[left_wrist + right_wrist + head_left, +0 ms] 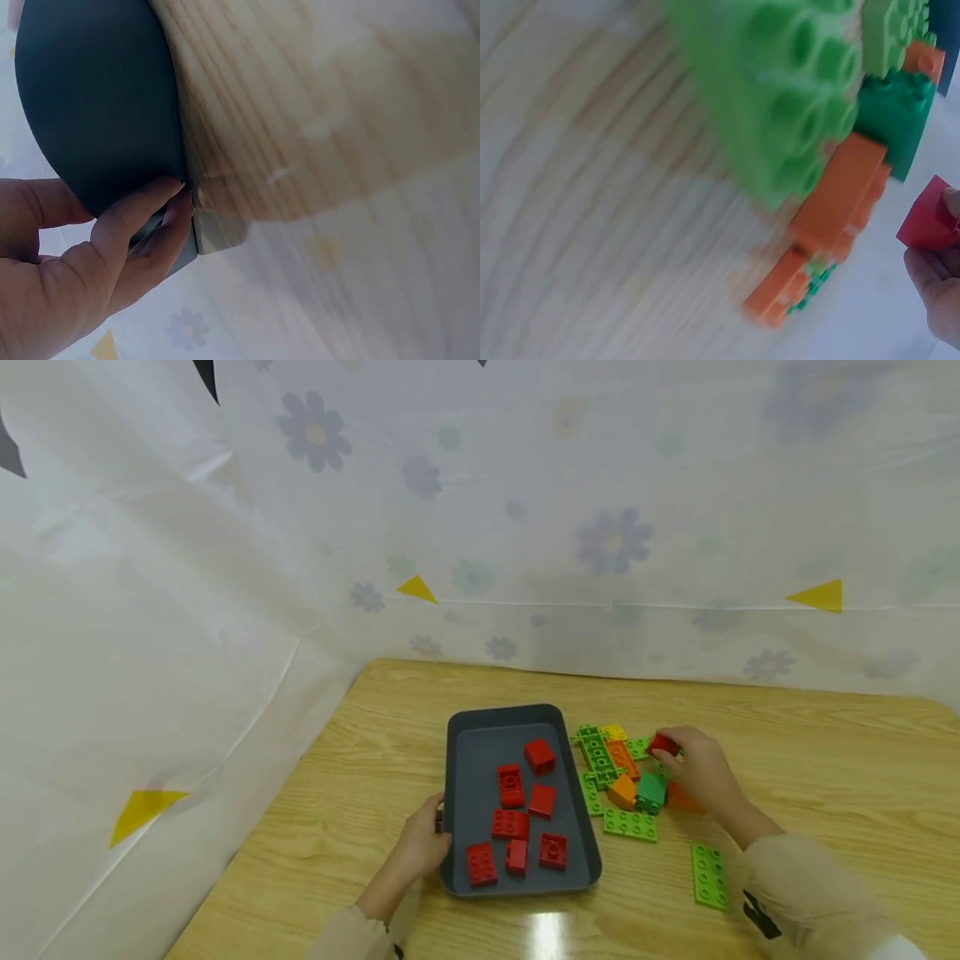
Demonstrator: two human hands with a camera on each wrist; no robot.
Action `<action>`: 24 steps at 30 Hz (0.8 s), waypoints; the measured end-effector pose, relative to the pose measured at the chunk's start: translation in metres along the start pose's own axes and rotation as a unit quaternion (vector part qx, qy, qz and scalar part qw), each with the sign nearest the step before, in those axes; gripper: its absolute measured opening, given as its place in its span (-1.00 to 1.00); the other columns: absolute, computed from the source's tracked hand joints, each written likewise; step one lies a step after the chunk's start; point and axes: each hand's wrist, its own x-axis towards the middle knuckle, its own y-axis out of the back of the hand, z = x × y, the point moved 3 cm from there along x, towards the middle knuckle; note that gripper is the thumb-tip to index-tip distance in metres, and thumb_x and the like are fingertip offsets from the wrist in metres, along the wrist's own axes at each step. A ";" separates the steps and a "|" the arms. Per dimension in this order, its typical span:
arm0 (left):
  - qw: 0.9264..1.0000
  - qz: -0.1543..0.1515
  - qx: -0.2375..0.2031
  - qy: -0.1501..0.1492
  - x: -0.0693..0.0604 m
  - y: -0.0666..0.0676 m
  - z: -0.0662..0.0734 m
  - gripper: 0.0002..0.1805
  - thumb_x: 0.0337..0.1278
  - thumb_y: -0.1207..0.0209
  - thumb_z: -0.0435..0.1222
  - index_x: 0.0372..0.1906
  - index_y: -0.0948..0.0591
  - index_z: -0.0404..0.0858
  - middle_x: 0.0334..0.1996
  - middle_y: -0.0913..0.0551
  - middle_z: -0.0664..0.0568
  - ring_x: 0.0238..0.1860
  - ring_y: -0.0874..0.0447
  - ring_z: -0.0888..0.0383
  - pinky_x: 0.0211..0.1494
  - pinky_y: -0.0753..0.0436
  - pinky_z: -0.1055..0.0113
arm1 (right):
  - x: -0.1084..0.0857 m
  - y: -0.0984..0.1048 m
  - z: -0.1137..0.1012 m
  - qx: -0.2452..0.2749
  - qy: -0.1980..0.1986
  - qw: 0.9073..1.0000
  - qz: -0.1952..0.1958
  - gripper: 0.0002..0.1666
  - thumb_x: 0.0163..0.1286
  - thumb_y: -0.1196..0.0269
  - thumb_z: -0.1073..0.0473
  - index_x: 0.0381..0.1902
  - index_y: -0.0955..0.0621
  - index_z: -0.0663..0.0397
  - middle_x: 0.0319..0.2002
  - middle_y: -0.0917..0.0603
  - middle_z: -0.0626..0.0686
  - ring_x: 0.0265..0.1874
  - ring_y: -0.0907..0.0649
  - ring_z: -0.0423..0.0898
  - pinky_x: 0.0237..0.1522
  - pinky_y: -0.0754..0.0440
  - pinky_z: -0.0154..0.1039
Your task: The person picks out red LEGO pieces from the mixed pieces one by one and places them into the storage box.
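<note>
A dark grey tray [468, 777] with rounded corners lies on the table, several red toy bricks [511, 786] scattered inside it. My left hand [422, 839] grips the tray's left side; in the left wrist view, thumb and fingers [120, 232] pinch its edge. To the right of the tray, my right hand [705, 768] pinches a red toy brick [663, 744] above a loose pile of green, orange and yellow bricks. The right wrist view catches the same red brick [928, 217] between thumb and fingers at the right edge.
Beside the tray lie a light green brick plate [630, 825], an orange brick [622, 792] and a dark green brick [651, 792]. Another light green plate [709, 877] sits nearer the right forearm. A flowered white curtain [525, 527] hangs behind the wooden table [337, 760].
</note>
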 end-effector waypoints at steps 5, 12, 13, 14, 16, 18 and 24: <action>1.000 -0.005 -0.004 0.007 0.000 0.000 0.001 -0.36 -0.13 0.00 -0.65 0.22 -0.25 -0.59 -0.09 -0.55 -0.45 -0.08 -0.58 -0.21 -0.10 -0.66 0.09 | 0.011 -0.011 -0.026 0.023 0.009 0.999 -0.025 -0.64 0.19 -0.23 0.34 -0.06 -0.55 0.47 -0.17 -0.61 0.37 -0.23 -0.61 0.20 -0.23 -0.63 0.07; 1.000 -0.003 -0.007 0.005 0.000 0.000 0.001 -0.37 -0.14 0.02 -0.66 0.22 -0.25 -0.60 -0.10 -0.55 -0.45 -0.08 -0.59 -0.22 -0.11 -0.67 0.10 | 0.028 -0.031 -0.069 0.035 0.052 0.997 -0.041 -0.67 0.14 -0.27 0.36 -0.11 -0.59 0.40 -0.20 -0.64 0.29 -0.23 -0.62 0.14 -0.26 -0.65 -0.04; 1.000 -0.003 -0.006 0.003 0.000 0.000 0.001 -0.37 -0.14 0.02 -0.66 0.21 -0.25 -0.60 -0.10 -0.55 -0.45 -0.08 -0.59 -0.22 -0.11 -0.67 0.10 | 0.029 -0.033 -0.076 0.035 0.058 0.997 -0.046 -0.67 0.15 -0.28 0.34 -0.11 -0.59 0.39 -0.19 -0.64 0.28 -0.21 -0.62 0.13 -0.24 -0.65 -0.04; 1.000 -0.002 -0.004 0.000 0.000 0.000 0.001 -0.37 -0.14 0.02 -0.66 0.21 -0.26 -0.60 -0.11 -0.55 -0.45 -0.09 -0.59 -0.22 -0.11 -0.67 0.10 | 0.031 -0.036 -0.083 0.037 0.062 0.996 -0.052 -0.67 0.15 -0.27 0.33 -0.10 -0.59 0.37 -0.18 -0.64 0.26 -0.20 -0.61 0.12 -0.23 -0.65 -0.05; 1.000 0.000 -0.001 -0.002 0.000 0.000 0.001 -0.37 -0.15 0.01 -0.66 0.20 -0.26 -0.60 -0.12 -0.56 -0.44 -0.09 -0.59 -0.22 -0.11 -0.67 0.09 | 0.034 -0.042 -0.097 0.038 0.072 0.995 -0.061 -0.67 0.16 -0.28 0.31 -0.09 -0.60 0.34 -0.16 -0.65 0.24 -0.17 -0.61 0.11 -0.18 -0.64 -0.05; 1.000 0.000 0.000 -0.001 0.000 0.000 0.001 -0.37 -0.15 0.01 -0.65 0.21 -0.26 -0.60 -0.12 -0.56 -0.44 -0.09 -0.59 -0.22 -0.11 -0.66 0.09 | 0.037 -0.049 -0.111 0.040 0.081 0.994 -0.068 -0.64 0.17 -0.28 0.29 -0.07 -0.60 0.33 -0.12 -0.64 0.24 -0.12 -0.61 0.11 -0.12 -0.64 -0.04; 1.000 0.000 -0.007 0.006 0.000 -0.001 0.000 -0.36 -0.15 0.01 -0.66 0.21 -0.25 -0.60 -0.10 -0.55 -0.44 -0.09 -0.58 -0.21 -0.10 -0.66 0.10 | 0.042 -0.065 -0.151 0.055 0.112 0.987 -0.099 -0.66 0.15 -0.30 0.28 -0.08 -0.61 0.27 -0.14 -0.65 0.17 -0.12 -0.63 0.05 -0.10 -0.65 -0.10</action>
